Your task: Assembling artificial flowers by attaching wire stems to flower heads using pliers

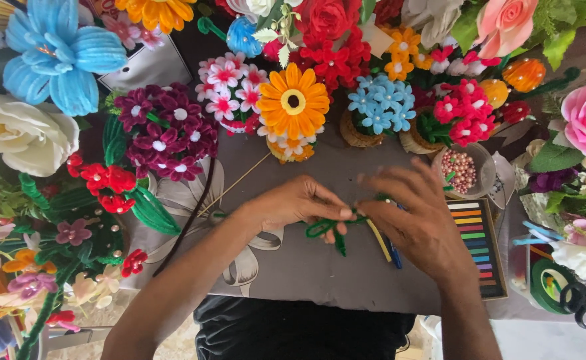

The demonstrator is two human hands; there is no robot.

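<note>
My left hand (296, 203) and my right hand (416, 213) meet over the middle of a grey cloth-covered table (319, 267). Between their fingertips they pinch a green pipe cleaner (326, 229), bent into a loop with one end hanging down. The left hand grips the loop side with thumb and fingers. My right hand pinches the other end, its remaining fingers spread and blurred. A yellow stick (378, 240) and a blue pen (395, 255) lie under the right hand.
Pipe-cleaner flowers ring the table: an orange daisy (293, 101), dark purple blooms (166, 130), small blue flowers (381, 107), a big blue flower (56, 57). A bowl of pink beads (463, 171), a box of coloured pastels (478, 243) and scissors (583, 300) sit at right.
</note>
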